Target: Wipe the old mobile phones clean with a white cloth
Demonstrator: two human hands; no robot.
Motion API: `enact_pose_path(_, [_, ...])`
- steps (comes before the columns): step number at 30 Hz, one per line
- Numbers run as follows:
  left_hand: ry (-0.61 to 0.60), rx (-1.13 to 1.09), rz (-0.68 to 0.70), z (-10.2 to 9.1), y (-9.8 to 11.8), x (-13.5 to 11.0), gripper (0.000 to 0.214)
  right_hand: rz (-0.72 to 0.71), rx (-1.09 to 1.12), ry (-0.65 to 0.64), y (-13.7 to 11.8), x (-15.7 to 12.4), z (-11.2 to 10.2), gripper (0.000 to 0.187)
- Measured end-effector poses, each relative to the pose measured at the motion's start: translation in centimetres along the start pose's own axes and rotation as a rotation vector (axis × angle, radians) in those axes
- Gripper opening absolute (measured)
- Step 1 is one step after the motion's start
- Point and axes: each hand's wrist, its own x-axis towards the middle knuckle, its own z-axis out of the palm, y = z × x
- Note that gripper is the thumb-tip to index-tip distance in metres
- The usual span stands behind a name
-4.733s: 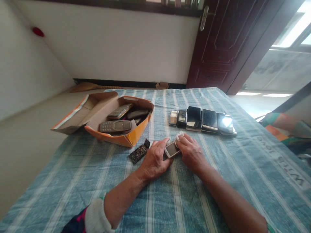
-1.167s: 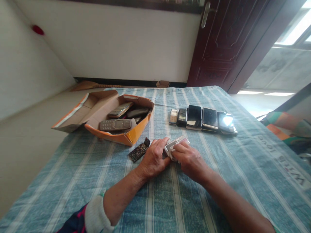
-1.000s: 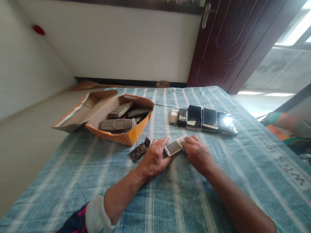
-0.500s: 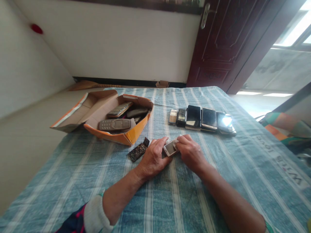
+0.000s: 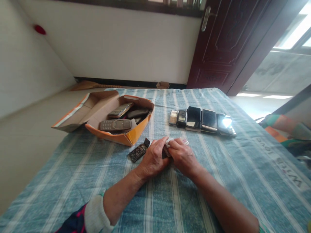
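My left hand [image 5: 155,157] is closed around the left end of a small light-coloured mobile phone [image 5: 185,141]. The phone lies low over the table, mostly covered by my fingers, with its far right end showing past my right hand. In my right hand [image 5: 182,156] a small wad of white tissue [image 5: 167,143] is pinched against the phone's face. A dark phone circuit board [image 5: 138,153] lies on the cloth just left of my left hand.
An open orange cardboard box [image 5: 139,131] holding several old phones stands at the left. Beyond my right hand is a row of phones, including a black smartphone [image 5: 193,117] and a keypad phone [image 5: 173,117]. A blue striped cloth [image 5: 160,200] covers the table.
My right hand has moved left along the phone with the tissue, covering the screen and baring the phone's right end. My left hand stays in place.
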Motion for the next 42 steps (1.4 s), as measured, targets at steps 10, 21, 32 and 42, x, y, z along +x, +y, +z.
enact_pose_path(10, [-0.001,-0.006,0.014,-0.2,0.1,0.1,0.063,0.203,-0.051,0.100,2.7,-0.5,-0.6,0.026])
enact_pose_path(21, [-0.009,0.009,0.004,-0.1,0.0,0.0,0.062,0.140,-0.060,0.020,1.9,-0.6,-0.5,0.025])
enact_pose_path(32, [0.009,0.013,0.012,-0.1,-0.1,0.0,0.063,0.180,-0.103,0.099,1.7,-1.2,-0.3,0.025])
enact_pose_path(42, [-0.002,-0.001,0.004,-0.2,-0.1,0.1,0.064,0.045,0.010,0.047,-1.8,-1.7,0.3,0.022])
